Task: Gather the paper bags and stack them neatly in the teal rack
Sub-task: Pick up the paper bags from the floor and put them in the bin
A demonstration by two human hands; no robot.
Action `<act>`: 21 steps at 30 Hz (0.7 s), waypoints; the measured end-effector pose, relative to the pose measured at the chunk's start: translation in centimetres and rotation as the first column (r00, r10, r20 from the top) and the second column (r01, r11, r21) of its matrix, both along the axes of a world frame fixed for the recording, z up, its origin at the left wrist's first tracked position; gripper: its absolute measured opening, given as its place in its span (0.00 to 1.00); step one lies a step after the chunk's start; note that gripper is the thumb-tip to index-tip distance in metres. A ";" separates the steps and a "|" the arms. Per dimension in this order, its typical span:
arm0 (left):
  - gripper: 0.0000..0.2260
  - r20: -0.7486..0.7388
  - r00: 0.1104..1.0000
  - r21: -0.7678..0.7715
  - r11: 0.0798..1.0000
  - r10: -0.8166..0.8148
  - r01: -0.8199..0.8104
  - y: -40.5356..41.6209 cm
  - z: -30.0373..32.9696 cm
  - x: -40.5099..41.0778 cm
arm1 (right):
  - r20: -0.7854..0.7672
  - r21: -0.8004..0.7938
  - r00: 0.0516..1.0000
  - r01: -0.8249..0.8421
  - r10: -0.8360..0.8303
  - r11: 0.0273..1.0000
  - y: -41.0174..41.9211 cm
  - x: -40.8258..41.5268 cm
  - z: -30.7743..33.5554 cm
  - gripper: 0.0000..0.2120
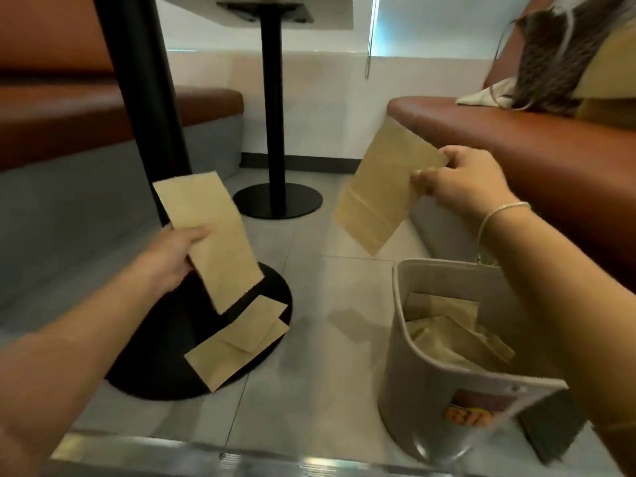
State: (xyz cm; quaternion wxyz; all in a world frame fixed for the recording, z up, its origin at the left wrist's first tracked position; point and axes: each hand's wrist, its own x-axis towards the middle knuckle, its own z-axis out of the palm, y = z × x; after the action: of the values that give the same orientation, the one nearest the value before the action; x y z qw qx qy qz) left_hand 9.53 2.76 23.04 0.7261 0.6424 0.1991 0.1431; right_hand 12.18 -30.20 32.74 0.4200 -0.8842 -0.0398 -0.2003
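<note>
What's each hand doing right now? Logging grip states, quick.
Left hand: holding a paper bag.
Right hand: pinching another paper bag by its edge.

Two held paper bags [213, 235] [385, 187], two on the table base [237, 342], several in one bin [402, 339].

Bare forearms, sleeveless; a thin silver bracelet [495, 215] circles the right wrist.

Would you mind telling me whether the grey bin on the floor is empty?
Not empty: the grey bin holds several crumpled paper bags, visible through its open top.
</note>
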 end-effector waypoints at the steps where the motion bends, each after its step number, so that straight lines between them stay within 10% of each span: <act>1: 0.12 0.078 0.996 -0.086 0.996 -0.031 0.038 -2.7 1.9 0.2 | 0.002 -0.060 0.999 0.032 -0.032 0.998 -1.3 -0.2 0.8 0.05; 7: 0.06 0.233 0.917 -0.142 0.922 -0.323 0.361 -17.0 8.2 -0.2 | -0.203 -0.407 0.958 0.104 -0.200 0.908 -6.4 -2.0 2.0 0.06; 15: 0.13 -0.220 0.843 -0.060 0.869 -0.492 0.491 -26.5 2.6 -1.3 | -0.494 -0.564 0.817 -0.040 -0.298 0.825 -8.1 -3.3 -1.2 0.12; 21: 0.06 -0.199 0.882 0.060 0.893 -0.428 0.447 -24.8 1.7 -0.5 | -0.367 -0.608 0.892 -0.016 -0.263 0.793 -5.6 -2.0 -2.1 0.15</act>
State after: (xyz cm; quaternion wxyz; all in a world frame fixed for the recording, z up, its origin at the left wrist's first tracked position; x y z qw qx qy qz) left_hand 9.01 -22.03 24.79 0.6841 0.7179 0.1060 -0.0730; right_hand 10.17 -35.78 30.68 0.1041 -0.9931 0.0530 -0.0034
